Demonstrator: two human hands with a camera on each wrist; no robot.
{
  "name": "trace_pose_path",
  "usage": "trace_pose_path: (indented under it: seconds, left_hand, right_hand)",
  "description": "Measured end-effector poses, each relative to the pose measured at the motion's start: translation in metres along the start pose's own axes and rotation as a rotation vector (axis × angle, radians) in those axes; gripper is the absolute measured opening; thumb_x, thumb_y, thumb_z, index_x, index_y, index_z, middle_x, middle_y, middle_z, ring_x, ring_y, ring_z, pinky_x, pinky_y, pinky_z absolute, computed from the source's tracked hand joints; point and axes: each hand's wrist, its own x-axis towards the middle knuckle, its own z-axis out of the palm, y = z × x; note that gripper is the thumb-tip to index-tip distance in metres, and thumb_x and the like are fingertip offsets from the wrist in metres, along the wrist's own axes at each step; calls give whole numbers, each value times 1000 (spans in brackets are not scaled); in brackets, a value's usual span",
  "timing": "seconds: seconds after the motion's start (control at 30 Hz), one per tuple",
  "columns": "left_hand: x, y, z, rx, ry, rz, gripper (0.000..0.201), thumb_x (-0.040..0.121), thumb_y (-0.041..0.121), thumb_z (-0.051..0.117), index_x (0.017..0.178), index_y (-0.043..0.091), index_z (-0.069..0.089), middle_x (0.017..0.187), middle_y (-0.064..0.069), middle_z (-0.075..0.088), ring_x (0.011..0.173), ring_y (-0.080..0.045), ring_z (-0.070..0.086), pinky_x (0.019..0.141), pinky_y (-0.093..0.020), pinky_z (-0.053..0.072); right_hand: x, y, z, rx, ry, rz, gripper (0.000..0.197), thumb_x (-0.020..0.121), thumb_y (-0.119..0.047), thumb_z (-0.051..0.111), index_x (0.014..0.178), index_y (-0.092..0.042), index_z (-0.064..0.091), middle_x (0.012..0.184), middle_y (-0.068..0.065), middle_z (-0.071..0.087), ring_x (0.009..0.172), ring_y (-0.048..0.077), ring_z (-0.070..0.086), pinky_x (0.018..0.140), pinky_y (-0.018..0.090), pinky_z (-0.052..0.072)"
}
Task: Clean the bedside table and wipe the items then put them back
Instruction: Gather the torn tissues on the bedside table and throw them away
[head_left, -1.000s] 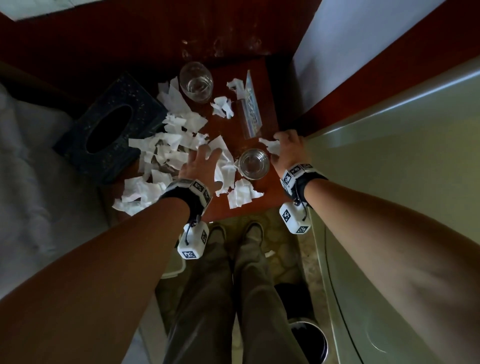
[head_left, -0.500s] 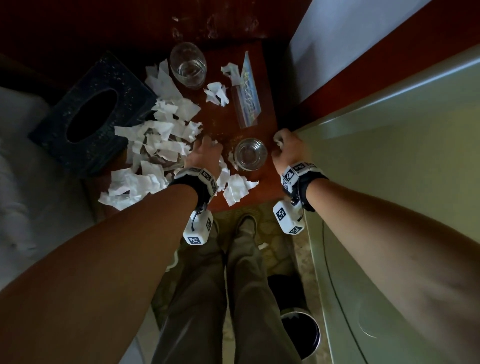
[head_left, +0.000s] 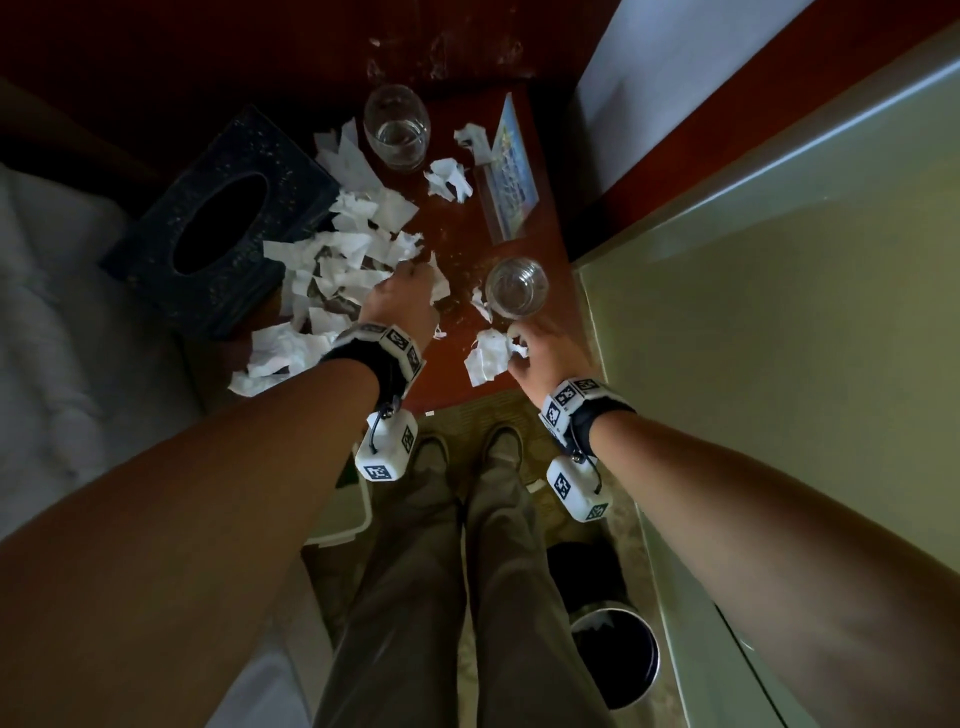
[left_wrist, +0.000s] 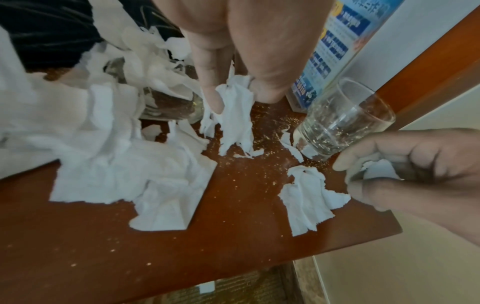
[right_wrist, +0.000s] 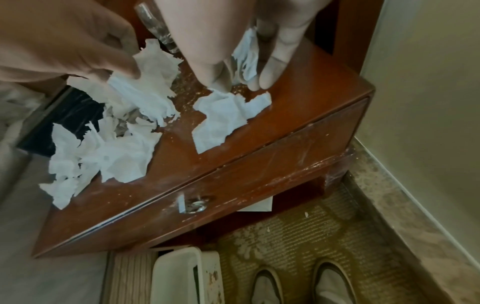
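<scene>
At the left edge of the tabletop (head_left: 462, 244) a dark tissue box (head_left: 223, 218) hangs half over the side, most likely shoved there to free the wood. Against it lies a heap of torn tissue (head_left: 332, 260), reaching from the back left down to the front left corner. It looks like litter being gathered for binning before any wiping starts.

The left hand (head_left: 400, 301) is down at the heap's right fringe. Its fingers (left_wrist: 210, 82) are bent and pinch one scrap (left_wrist: 233, 111), which hangs down from them to the wood, where crumbs lie scattered around it.

Toward the back stands a glass (head_left: 396, 127), and right of it a leaflet (head_left: 511, 166) lies along the right edge; neither is touched.

Near the front right a second glass (head_left: 517, 288) stands just beyond the right hand (head_left: 545, 358). That hand is curled round a small wad (left_wrist: 379, 168) already collected. Its fingertips (right_wrist: 215, 80) touch the top of another scrap (right_wrist: 223, 117) lying flat by the front edge, not yet lifted. I judge it the next piece to be taken.
</scene>
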Motion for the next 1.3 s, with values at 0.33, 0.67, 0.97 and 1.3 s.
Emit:
trace_pose_path:
  seconds: [0.33, 0.67, 0.97, 1.3]
  left_hand:
    - [-32, -36, -6, -126, 68, 3, 66, 86, -9, 42, 141, 26, 34, 135, -8, 45, 106, -37, 58, 85, -47, 51]
    - [-36, -56, -10, -195, 117, -12, 39, 90, 24, 51, 126, 10, 49, 124, -12, 42, 100, -37, 56, 85, -46, 49]
    - [-51, -65, -12, -114, 62, -36, 28, 86, 7, 56, 114, 6, 51, 128, -11, 38, 102, -36, 55, 83, -39, 48]
    - [-52, -74, -4, -16, -43, -36, 42, 89, 25, 55, 130, 19, 46, 135, -5, 47, 115, -34, 54, 90, -41, 45]
  right_hand:
    - [1, -21, 24, -65, -101, 89, 62, 86, -18, 67, 142, -21, 39, 145, 7, 41, 126, 31, 46, 100, 46, 46]
    - [9, -39, 38, -105, -158, 199, 49, 90, -16, 61, 136, -17, 43, 142, 9, 35, 124, 33, 45, 95, 43, 47]
    - [3, -54, 29, -40, -86, 197, 31, 90, -17, 57, 118, -2, 52, 126, 11, 53, 113, 29, 55, 92, 38, 44]
    - [11, -81, 23, 6, -103, 319, 51, 98, -25, 49, 143, -19, 25, 107, 11, 65, 100, 34, 65, 83, 44, 52]
